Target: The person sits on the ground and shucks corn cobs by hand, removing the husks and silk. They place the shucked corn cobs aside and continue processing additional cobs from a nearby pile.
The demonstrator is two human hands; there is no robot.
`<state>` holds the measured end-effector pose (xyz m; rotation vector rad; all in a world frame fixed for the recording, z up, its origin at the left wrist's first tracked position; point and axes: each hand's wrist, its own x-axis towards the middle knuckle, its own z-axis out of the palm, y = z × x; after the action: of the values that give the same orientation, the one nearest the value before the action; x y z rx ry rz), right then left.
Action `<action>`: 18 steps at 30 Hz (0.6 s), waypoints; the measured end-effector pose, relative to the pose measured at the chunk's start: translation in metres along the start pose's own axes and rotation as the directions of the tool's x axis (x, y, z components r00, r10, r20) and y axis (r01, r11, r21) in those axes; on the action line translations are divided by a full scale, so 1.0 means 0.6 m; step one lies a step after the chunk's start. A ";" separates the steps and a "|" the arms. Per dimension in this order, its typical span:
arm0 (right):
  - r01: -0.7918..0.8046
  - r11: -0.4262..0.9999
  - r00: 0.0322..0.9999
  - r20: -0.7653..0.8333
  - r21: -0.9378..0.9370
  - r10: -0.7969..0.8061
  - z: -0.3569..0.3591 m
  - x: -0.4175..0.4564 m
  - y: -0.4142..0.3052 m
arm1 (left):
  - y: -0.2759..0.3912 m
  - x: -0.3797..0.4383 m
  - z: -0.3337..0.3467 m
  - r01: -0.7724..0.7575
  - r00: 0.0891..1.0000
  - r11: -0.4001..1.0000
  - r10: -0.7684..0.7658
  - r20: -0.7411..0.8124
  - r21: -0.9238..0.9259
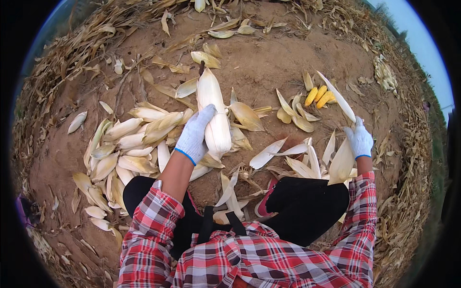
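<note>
A white knit glove with a blue cuff covers my left hand (196, 135), which grips a large corn ear in its pale husk (212, 95). The ear points away from me, over the bare soil, and its kernels are hidden. Out to the right, my gloved right hand (360, 138) has a long pale husk leaf (338, 97) at its fingertips, slanting up and left. Another broad husk leaf (341, 163) hangs just below the thumb; whether the hand holds it too, I cannot tell.
Several unhusked ears lie in a heap (126, 151) at left. Beyond my right knee are three bare yellow cobs (320, 96). Loose husks (306, 160) litter the soil before my knees. Dry stalks (90, 46) border the ground, and a pale pile (385, 73) sits far right.
</note>
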<state>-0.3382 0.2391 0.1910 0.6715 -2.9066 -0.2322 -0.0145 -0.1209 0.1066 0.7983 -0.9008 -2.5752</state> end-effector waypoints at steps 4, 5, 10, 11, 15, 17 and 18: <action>-0.415 0.868 0.903 -0.002 -0.272 0.431 0.042 -0.034 0.183 | -0.032 0.009 0.009 0.093 0.995 0.988 -0.089 0.038 -0.125; -0.486 0.849 0.873 -0.074 -0.206 0.482 0.043 -0.048 0.190 | -0.035 0.004 0.012 0.078 0.996 0.995 -0.075 0.046 -0.064; -0.146 0.732 0.962 -0.079 0.666 0.263 0.053 -0.021 0.156 | -0.075 0.002 0.040 0.003 1.000 0.991 -0.007 0.029 0.137; -0.223 0.357 0.974 0.194 0.907 0.116 0.011 -0.042 0.024 | -0.076 -0.006 0.027 -0.014 1.000 0.985 0.016 -0.009 0.171; -0.142 0.378 0.781 0.338 0.915 -0.525 -0.075 -0.136 -0.256 | -0.098 -0.009 0.038 -0.066 0.998 0.982 0.068 -0.006 0.179; -0.077 0.400 0.669 0.345 0.913 -0.658 -0.042 -0.167 -0.331 | -0.113 -0.005 0.036 -0.088 0.996 0.974 0.084 0.026 0.207; 0.121 0.478 0.671 0.283 0.870 -0.685 -0.036 -0.179 -0.361 | -0.116 -0.005 0.035 -0.102 0.995 0.970 0.096 0.038 0.220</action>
<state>-0.1477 0.0921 0.1604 1.8076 -3.2448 1.1657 -0.0311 -0.0569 0.0765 0.7570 -1.2210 -2.4332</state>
